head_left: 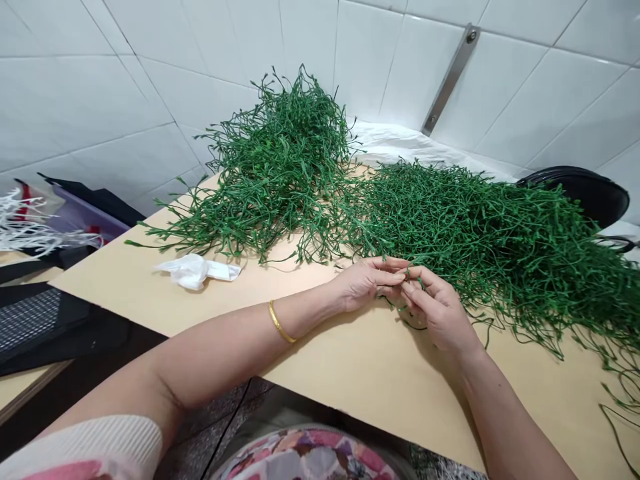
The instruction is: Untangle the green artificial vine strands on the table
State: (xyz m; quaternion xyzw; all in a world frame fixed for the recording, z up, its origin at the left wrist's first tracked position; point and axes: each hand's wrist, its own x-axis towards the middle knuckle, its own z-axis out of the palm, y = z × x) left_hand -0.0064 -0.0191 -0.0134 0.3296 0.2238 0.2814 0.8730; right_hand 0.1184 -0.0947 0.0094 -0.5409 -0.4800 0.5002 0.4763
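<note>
My left hand and my right hand meet over the board, fingertips almost touching. Both pinch a thin green artificial plant stem, whose ends hang out below the fingers. How the stem runs between the fingertips is partly hidden. Right behind the hands lies a long heap of the same green plastic stems, stretching to the right edge. Another, taller pile of green stems stands to the left, its tips bearing small bud-like ends. Loose stems join the two piles.
A crumpled white tissue or plastic scrap lies on the tan tabletop. At the far left are white strands and dark bags. A round black object leans by the tiled wall, where a metal bracket is fixed.
</note>
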